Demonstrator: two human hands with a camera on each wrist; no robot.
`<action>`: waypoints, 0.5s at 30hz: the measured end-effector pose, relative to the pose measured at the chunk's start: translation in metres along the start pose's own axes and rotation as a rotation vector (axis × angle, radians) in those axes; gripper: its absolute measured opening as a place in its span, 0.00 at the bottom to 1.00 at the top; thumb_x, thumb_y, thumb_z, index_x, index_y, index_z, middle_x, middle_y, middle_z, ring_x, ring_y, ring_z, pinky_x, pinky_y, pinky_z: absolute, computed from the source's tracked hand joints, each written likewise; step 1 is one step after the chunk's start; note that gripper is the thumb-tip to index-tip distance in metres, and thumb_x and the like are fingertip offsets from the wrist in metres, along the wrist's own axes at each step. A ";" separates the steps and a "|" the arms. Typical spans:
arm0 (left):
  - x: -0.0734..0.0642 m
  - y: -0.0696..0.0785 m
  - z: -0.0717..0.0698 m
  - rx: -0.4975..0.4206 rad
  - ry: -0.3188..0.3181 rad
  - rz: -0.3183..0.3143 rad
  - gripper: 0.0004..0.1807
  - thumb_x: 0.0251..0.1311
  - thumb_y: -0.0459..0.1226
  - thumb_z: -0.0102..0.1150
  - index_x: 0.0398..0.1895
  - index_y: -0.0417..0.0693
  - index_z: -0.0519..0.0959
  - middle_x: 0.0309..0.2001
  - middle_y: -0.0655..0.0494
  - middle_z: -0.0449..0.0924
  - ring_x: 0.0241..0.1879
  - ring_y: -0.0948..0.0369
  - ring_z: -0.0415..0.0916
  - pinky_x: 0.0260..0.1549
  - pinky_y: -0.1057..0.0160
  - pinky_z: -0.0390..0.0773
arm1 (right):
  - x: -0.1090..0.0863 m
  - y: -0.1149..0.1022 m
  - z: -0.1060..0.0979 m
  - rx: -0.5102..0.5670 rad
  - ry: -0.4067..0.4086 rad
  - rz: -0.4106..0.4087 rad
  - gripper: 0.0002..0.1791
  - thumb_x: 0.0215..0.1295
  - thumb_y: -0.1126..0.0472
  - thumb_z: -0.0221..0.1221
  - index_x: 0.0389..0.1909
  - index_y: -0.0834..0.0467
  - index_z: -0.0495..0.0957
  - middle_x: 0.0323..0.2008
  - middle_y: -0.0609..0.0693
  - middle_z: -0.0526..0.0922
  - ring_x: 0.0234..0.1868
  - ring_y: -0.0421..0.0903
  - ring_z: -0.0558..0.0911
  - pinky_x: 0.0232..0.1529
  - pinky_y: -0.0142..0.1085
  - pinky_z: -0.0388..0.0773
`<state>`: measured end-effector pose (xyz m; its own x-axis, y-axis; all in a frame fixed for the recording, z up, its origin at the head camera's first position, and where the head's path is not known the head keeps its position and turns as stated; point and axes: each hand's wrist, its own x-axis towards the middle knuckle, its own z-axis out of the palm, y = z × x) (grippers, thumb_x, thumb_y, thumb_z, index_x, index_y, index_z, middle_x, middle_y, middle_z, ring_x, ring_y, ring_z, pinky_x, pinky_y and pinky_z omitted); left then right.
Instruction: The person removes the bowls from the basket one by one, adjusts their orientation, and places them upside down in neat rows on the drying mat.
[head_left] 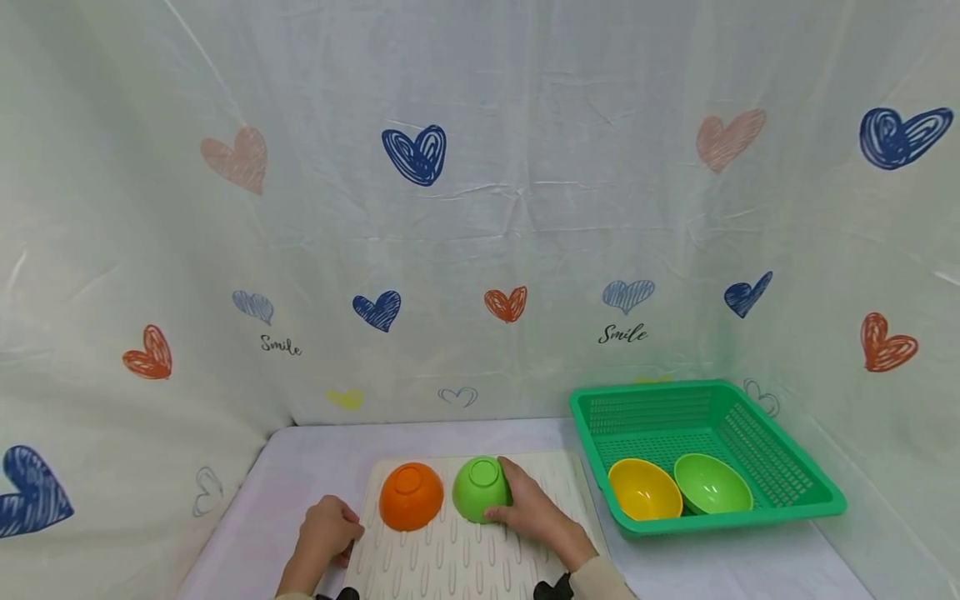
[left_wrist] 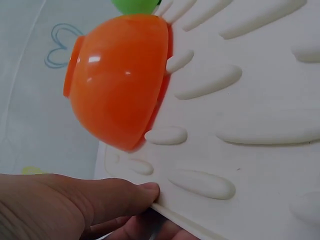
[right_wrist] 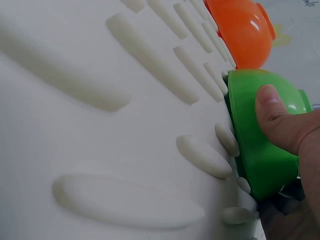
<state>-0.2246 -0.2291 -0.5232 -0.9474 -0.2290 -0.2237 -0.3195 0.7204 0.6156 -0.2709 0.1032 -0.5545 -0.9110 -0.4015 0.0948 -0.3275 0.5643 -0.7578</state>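
Observation:
An orange bowl [head_left: 410,497] lies upside down on a white ridged drying mat [head_left: 442,567]. Beside it, to the right, a green bowl [head_left: 477,492] is also upside down on the mat. My right hand [head_left: 532,508] grips this green bowl from its right side, thumb on the near wall as the right wrist view shows, other fingers partly hidden behind it. At the mat's left edge, my left hand [head_left: 327,530] pinches the rim of the mat, thumb on top and fingers underneath in the left wrist view.
To the right stands a green plastic basket [head_left: 795,454] with perforated walls. Inside it, a yellow bowl [head_left: 645,490] and a second green bowl [head_left: 712,483] sit side by side, openings up. A white curtain printed with hearts [head_left: 480,208] hangs behind the white-covered table [head_left: 300,467].

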 end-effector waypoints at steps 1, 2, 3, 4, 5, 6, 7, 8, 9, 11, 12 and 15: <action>0.000 -0.001 0.000 -0.002 0.000 -0.004 0.04 0.47 0.28 0.66 0.24 0.38 0.79 0.16 0.53 0.76 0.12 0.62 0.75 0.12 0.66 0.78 | 0.000 -0.001 0.000 -0.002 -0.001 0.000 0.51 0.54 0.49 0.69 0.71 0.65 0.54 0.67 0.61 0.65 0.67 0.59 0.67 0.65 0.56 0.66; 0.001 -0.001 0.000 -0.015 -0.003 -0.012 0.04 0.47 0.28 0.66 0.24 0.38 0.79 0.16 0.52 0.76 0.12 0.62 0.75 0.12 0.66 0.78 | 0.000 -0.002 -0.001 -0.006 -0.001 0.001 0.51 0.54 0.49 0.69 0.71 0.66 0.54 0.67 0.62 0.65 0.67 0.59 0.67 0.65 0.56 0.66; 0.001 -0.002 0.000 -0.022 -0.005 -0.018 0.04 0.47 0.28 0.66 0.24 0.37 0.79 0.16 0.52 0.76 0.12 0.62 0.75 0.12 0.66 0.78 | 0.000 -0.002 -0.001 -0.010 -0.002 0.001 0.51 0.54 0.49 0.68 0.71 0.66 0.53 0.68 0.63 0.64 0.67 0.60 0.67 0.65 0.57 0.66; 0.001 -0.002 0.000 -0.029 -0.004 -0.026 0.04 0.47 0.29 0.66 0.24 0.38 0.79 0.16 0.52 0.76 0.12 0.62 0.75 0.12 0.66 0.78 | 0.000 -0.003 -0.001 -0.013 -0.002 0.000 0.51 0.55 0.48 0.68 0.71 0.67 0.53 0.68 0.63 0.64 0.67 0.61 0.66 0.65 0.58 0.65; 0.001 -0.003 0.000 -0.036 -0.001 -0.034 0.04 0.47 0.29 0.66 0.24 0.38 0.79 0.16 0.52 0.76 0.12 0.62 0.75 0.12 0.66 0.78 | 0.000 -0.004 -0.002 -0.019 -0.003 -0.003 0.51 0.55 0.48 0.68 0.71 0.67 0.53 0.68 0.64 0.64 0.67 0.61 0.66 0.65 0.58 0.65; 0.001 -0.003 0.000 -0.045 0.003 -0.042 0.04 0.47 0.29 0.67 0.24 0.38 0.79 0.15 0.52 0.76 0.12 0.62 0.75 0.12 0.65 0.78 | 0.000 -0.004 -0.002 -0.026 -0.006 -0.004 0.52 0.55 0.48 0.68 0.71 0.67 0.52 0.68 0.64 0.63 0.67 0.61 0.66 0.65 0.58 0.65; 0.001 -0.003 0.001 -0.048 0.002 -0.044 0.04 0.47 0.29 0.67 0.24 0.38 0.79 0.15 0.52 0.76 0.12 0.62 0.75 0.12 0.65 0.78 | 0.000 -0.004 -0.002 -0.033 -0.007 -0.007 0.52 0.55 0.47 0.68 0.71 0.68 0.52 0.68 0.64 0.63 0.67 0.61 0.66 0.65 0.58 0.66; 0.001 -0.003 0.001 -0.056 0.002 -0.045 0.04 0.47 0.29 0.67 0.24 0.38 0.80 0.15 0.52 0.76 0.12 0.62 0.75 0.12 0.65 0.78 | -0.001 -0.003 -0.002 -0.044 -0.007 -0.004 0.52 0.55 0.47 0.68 0.72 0.67 0.52 0.68 0.64 0.63 0.67 0.61 0.67 0.64 0.58 0.66; 0.001 -0.002 0.001 -0.058 -0.003 -0.040 0.05 0.48 0.29 0.67 0.24 0.38 0.79 0.14 0.52 0.76 0.12 0.62 0.75 0.12 0.65 0.78 | -0.001 -0.003 -0.003 -0.053 -0.006 -0.001 0.52 0.55 0.46 0.68 0.72 0.66 0.52 0.68 0.64 0.63 0.67 0.60 0.67 0.64 0.57 0.67; 0.001 -0.002 0.002 -0.065 -0.010 -0.029 0.05 0.47 0.29 0.67 0.24 0.38 0.79 0.14 0.52 0.76 0.11 0.63 0.75 0.12 0.65 0.79 | -0.003 -0.004 -0.004 -0.066 -0.002 0.003 0.53 0.54 0.45 0.69 0.72 0.64 0.52 0.68 0.63 0.63 0.66 0.60 0.68 0.63 0.57 0.68; 0.001 -0.002 0.002 -0.068 -0.010 -0.029 0.05 0.47 0.29 0.67 0.24 0.38 0.79 0.14 0.52 0.76 0.11 0.62 0.75 0.12 0.65 0.79 | -0.003 -0.005 -0.006 -0.072 -0.002 0.003 0.54 0.53 0.44 0.69 0.73 0.63 0.51 0.68 0.63 0.62 0.66 0.60 0.68 0.62 0.58 0.69; 0.001 -0.003 0.000 -0.070 -0.013 -0.042 0.05 0.48 0.29 0.67 0.24 0.37 0.79 0.14 0.51 0.76 0.11 0.62 0.74 0.12 0.65 0.79 | -0.002 -0.014 -0.015 -0.084 0.001 -0.016 0.55 0.53 0.43 0.68 0.74 0.60 0.50 0.70 0.62 0.60 0.68 0.60 0.66 0.63 0.59 0.68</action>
<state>-0.2249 -0.2317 -0.5257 -0.9330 -0.2489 -0.2601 -0.3599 0.6624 0.6570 -0.2685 0.1066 -0.5347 -0.9055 -0.4105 0.1072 -0.3621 0.6162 -0.6994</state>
